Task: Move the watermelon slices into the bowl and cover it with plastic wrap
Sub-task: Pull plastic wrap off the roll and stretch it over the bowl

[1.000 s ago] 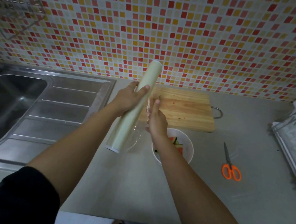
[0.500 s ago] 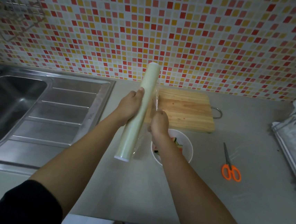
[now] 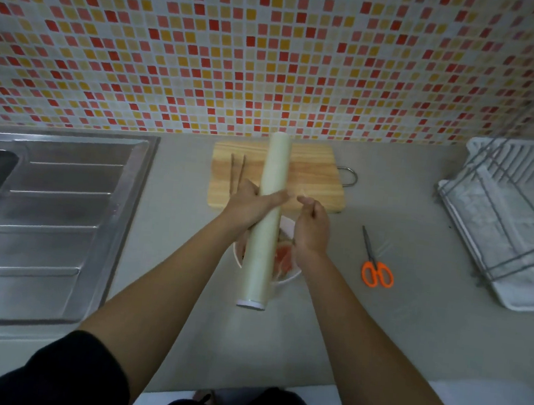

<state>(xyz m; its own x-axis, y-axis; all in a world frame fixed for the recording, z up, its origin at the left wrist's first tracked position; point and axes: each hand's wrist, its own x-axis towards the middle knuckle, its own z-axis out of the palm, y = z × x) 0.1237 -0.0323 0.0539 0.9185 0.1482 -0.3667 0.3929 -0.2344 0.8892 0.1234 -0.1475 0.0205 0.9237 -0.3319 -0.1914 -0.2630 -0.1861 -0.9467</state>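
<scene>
While my left hand (image 3: 252,204) wraps round the middle of the plastic wrap roll (image 3: 265,221), fingers closed across its front, I hold it lengthwise above the bowl (image 3: 287,277), its far end over the cutting board (image 3: 312,187) and its white-capped near end pointing back at me. My roll is a long pale cylinder, smooth and faintly glossy. My right hand (image 3: 310,226) sits just beside it with fingertips drawn together near the roll's edge; whether they pinch the film I cannot tell, since the film is too clear to see. Under both hands the round white bowl holds pink-red watermelon slices (image 3: 285,256), mostly hidden by the roll. On the pale wooden board lie two thin dark sticks (image 3: 236,171). Orange-handled scissors (image 3: 375,261) lie on the matte grey counter (image 3: 377,327), a ribbed steel sink (image 3: 46,213) at my left
</scene>
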